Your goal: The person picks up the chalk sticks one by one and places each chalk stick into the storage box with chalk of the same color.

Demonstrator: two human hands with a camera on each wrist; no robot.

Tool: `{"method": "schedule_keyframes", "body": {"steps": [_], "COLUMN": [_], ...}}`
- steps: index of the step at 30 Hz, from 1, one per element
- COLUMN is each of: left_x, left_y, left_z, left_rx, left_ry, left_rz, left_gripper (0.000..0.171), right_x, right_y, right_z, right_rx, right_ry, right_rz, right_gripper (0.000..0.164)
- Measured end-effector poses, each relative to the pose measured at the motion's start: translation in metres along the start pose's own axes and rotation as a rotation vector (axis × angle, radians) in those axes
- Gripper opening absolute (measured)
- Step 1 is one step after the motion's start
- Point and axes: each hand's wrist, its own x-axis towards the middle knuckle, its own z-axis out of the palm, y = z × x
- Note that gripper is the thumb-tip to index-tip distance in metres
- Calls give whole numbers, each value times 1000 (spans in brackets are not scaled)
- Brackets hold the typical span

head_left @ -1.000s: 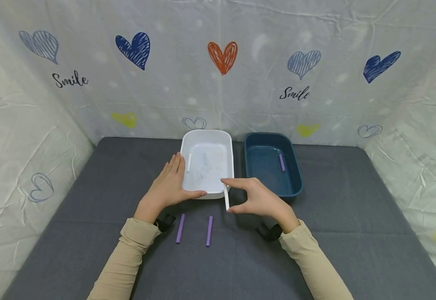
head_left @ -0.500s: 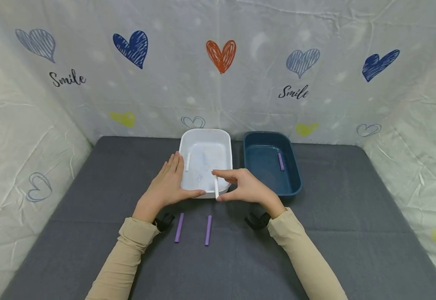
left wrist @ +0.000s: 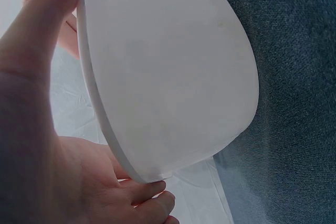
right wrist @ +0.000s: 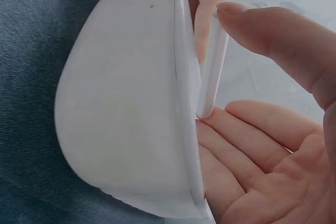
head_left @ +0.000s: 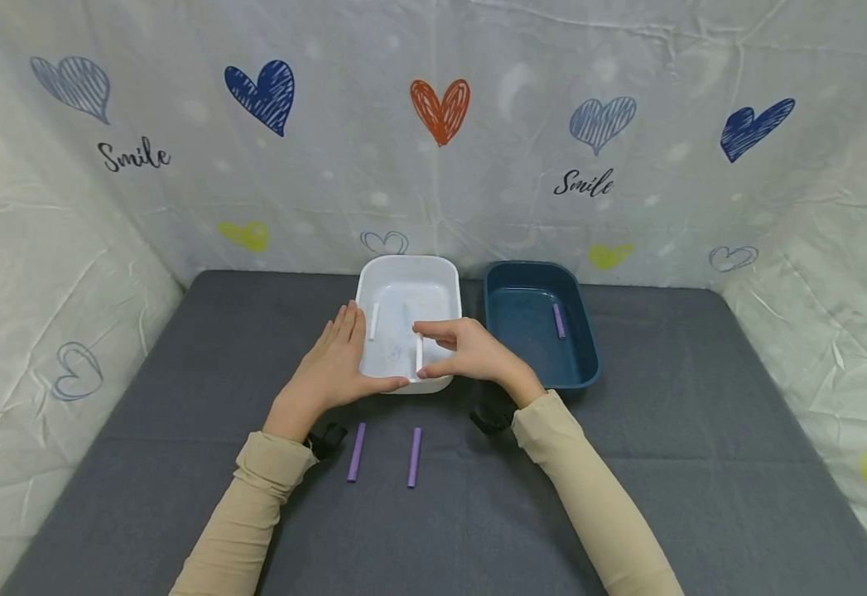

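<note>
A white tub [head_left: 411,281] stands at the back of the table. Along its left side and front rim, my left hand [head_left: 332,364] lies with straight fingers, the thumb touching the rim. Over the tub's right front part, my right hand [head_left: 478,352] pinches a white chalk stick [head_left: 419,356] by its two ends, between thumb and fingertip. In the right wrist view the held chalk [right wrist: 214,72] is just above the rim. Another white chalk stick [head_left: 374,321] lies inside the tub, near its left wall.
A dark blue tub [head_left: 590,356] with a purple chalk stick [head_left: 558,320] in it stands right of the white one. Two more purple sticks, a left one [head_left: 356,453] and a right one [head_left: 414,458], lie on the grey table nearer the person. A printed curtain hangs behind.
My right hand has moved left and away from the person, carrying the white chalk stick from the tub's front right corner to above its inside. The left hand stays at the tub.
</note>
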Motion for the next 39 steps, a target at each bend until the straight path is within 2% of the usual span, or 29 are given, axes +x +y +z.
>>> {"method": "schedule_keyframes", "body": {"steps": [7, 14, 24, 30, 39], "left_x": [0, 0, 1, 0, 0], "left_y": [-1, 0, -1, 0, 0], "left_z": [0, 0, 0, 1, -1], "left_rx": [-2, -7, 1, -1, -3], "left_ry": [1, 6, -2, 1, -3], "left_rz": [-2, 5, -3, 7, 7], "left_gripper": [134, 134, 136, 134, 132], "right_x": [14, 28, 48, 59, 73], "right_y": [1, 5, 5, 6, 6], "right_z": [-1, -6, -11, -11, -12], "right_rx": [-19, -22, -35, -50, -101], "right_ry": [-9, -15, 14, 77, 82], "right_rz": [30, 105, 187, 250, 276], "right_gripper": [72, 72, 71, 70, 71]}}
